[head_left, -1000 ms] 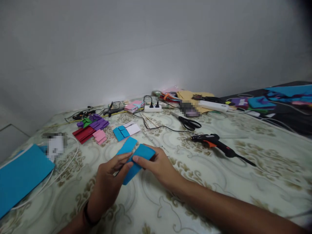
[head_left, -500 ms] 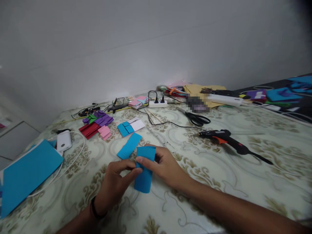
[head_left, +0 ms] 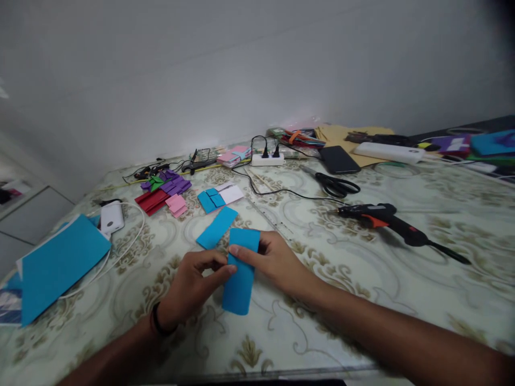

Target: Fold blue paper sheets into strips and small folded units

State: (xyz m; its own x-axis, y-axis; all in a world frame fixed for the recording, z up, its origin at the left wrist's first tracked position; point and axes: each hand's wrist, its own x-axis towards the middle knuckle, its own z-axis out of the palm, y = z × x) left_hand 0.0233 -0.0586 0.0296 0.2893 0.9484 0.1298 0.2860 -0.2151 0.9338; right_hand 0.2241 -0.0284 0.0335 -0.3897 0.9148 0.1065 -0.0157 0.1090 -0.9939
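A blue paper strip (head_left: 240,287) is held upright above the patterned tablecloth, near the middle of the view. My left hand (head_left: 198,280) pinches its left edge between thumb and finger. From the right, my right hand (head_left: 277,261) grips the upper part, thumb across the front and the other fingers behind, mostly hidden. Another blue strip (head_left: 217,227) lies flat just beyond my hands. Farther back are small folded blue pieces (head_left: 211,199) beside a white piece (head_left: 231,194).
Large blue sheets (head_left: 64,265) and a white power bank (head_left: 111,216) lie left. Red folded paper (head_left: 152,201) sits behind. To the right are black scissors (head_left: 336,185), a phone (head_left: 339,160) and a glue gun (head_left: 392,221). A power strip (head_left: 267,160) stands near the wall.
The camera view has shifted, so the table items appear slightly moved. Both hands keep their hold on the blue strip, which now looks flatter and faces the camera more.
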